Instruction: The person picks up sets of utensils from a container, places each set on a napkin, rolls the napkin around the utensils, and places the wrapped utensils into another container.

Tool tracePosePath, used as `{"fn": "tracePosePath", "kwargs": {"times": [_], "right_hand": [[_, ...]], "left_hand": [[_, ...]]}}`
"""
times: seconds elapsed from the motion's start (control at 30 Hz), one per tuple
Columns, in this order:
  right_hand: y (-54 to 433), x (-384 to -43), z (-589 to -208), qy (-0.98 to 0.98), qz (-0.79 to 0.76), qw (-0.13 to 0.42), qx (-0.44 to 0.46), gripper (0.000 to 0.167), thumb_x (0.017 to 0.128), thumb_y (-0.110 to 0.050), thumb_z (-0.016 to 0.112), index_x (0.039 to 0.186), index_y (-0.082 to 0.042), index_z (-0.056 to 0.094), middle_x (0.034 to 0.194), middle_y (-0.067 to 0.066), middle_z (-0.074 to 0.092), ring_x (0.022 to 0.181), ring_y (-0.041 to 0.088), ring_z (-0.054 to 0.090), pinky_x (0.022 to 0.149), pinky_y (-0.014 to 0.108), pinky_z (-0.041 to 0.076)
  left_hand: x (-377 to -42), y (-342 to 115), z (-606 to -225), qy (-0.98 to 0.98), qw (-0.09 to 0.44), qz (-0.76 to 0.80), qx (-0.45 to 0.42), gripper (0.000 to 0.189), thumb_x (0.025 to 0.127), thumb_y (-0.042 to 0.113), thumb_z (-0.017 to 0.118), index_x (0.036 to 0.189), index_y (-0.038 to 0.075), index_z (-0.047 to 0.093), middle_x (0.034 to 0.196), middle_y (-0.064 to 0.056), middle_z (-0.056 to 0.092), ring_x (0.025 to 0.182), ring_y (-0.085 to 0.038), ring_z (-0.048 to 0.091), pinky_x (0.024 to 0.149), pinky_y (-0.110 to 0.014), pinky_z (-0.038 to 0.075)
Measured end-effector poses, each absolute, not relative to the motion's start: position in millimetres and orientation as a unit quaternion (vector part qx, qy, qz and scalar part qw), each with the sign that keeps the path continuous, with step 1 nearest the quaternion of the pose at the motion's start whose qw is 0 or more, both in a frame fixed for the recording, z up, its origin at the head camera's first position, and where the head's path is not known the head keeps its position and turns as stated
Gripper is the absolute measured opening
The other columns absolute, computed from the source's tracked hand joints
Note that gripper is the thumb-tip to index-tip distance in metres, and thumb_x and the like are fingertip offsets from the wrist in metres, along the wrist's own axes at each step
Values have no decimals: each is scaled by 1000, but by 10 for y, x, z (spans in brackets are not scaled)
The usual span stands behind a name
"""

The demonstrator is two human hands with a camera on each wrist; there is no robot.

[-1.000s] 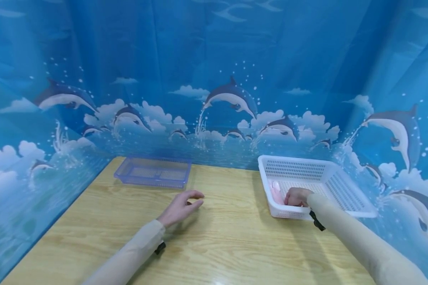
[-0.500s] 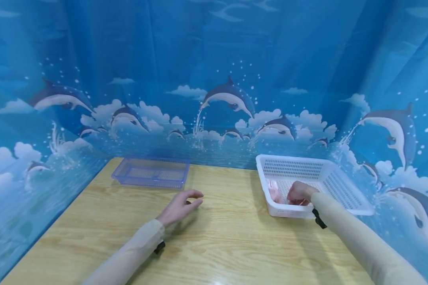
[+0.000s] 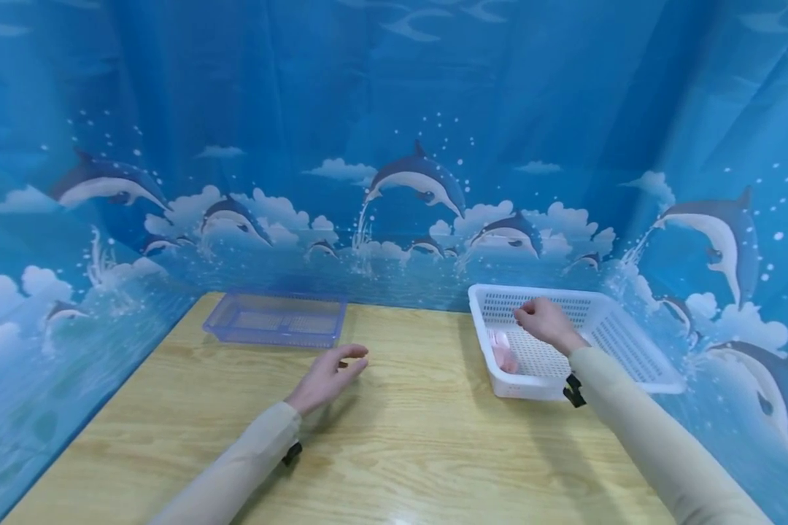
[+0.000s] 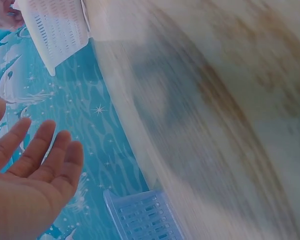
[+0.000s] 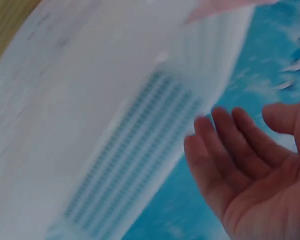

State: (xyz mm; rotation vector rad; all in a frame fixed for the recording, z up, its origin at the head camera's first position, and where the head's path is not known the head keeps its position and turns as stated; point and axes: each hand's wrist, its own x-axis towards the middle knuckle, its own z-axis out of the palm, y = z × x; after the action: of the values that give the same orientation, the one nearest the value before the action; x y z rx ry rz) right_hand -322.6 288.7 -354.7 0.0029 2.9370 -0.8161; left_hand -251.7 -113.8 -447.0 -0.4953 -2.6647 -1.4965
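My right hand [image 3: 543, 321] hovers over the white plastic basket [image 3: 657, 378], its fingers loosely bent; the palm shows bare in the right wrist view. Against the basket's left inner wall lies a pink bundle [image 3: 503, 353] with pale ends; a pink corner [image 5: 225, 7] of it also shows in the right wrist view. My left hand [image 3: 327, 379] is held over the wooden table [image 3: 394, 445] with fingers relaxed and nothing in them. Beyond it sits a see-through purple basket [image 3: 276, 339], nearer to the left hand than the white one.
The purple basket stands at the back left of the table, the white one at the back right. A blue curtain [image 3: 302, 109] printed with dolphins surrounds the table at the back and sides.
My right hand has risen out of the white basket, away from its floor, holding nothing. The pink bundle now lies uncovered by the hand. My left hand has barely moved.
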Motion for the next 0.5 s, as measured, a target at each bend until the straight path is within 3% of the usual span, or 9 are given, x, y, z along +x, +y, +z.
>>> {"fn": "tracePosePath", "kwargs": {"times": [0.17,0.4,0.43,0.5], "right_hand": [[2584,-3093,-3473,964,-261,-8,-47,49,103,-40,44,122,-1,65,109,21,68,90,29,64,71,39,52],[2290,-2925,-3546,961,-262,-2,-88,51,103,-45,44,132,-6,60,128,17,64,115,34,61,93,52,50],[2261,-2904,-3553,960,-263,2,-92,52,103,-45,44,134,-6,58,131,17,62,112,34,62,92,51,50],[2203,-2873,-3573,959,-268,13,-91,54,102,-47,44,138,-7,54,132,17,62,89,32,66,81,50,54]], "left_hand": [[-2517,-1144,-4436,-862,36,-486,-141,41,99,33,57,134,10,58,134,-9,61,126,-31,54,107,-53,41],[-2523,-1129,-4398,-867,49,-478,-131,48,101,39,52,140,13,51,139,-9,57,131,-31,50,106,-53,43],[-2525,-1129,-4396,-869,53,-474,-129,49,101,40,51,142,13,50,140,-10,56,131,-31,50,105,-53,44],[-2529,-1128,-4395,-874,61,-464,-127,53,101,43,49,144,12,47,142,-12,54,133,-32,49,104,-52,45]]}}
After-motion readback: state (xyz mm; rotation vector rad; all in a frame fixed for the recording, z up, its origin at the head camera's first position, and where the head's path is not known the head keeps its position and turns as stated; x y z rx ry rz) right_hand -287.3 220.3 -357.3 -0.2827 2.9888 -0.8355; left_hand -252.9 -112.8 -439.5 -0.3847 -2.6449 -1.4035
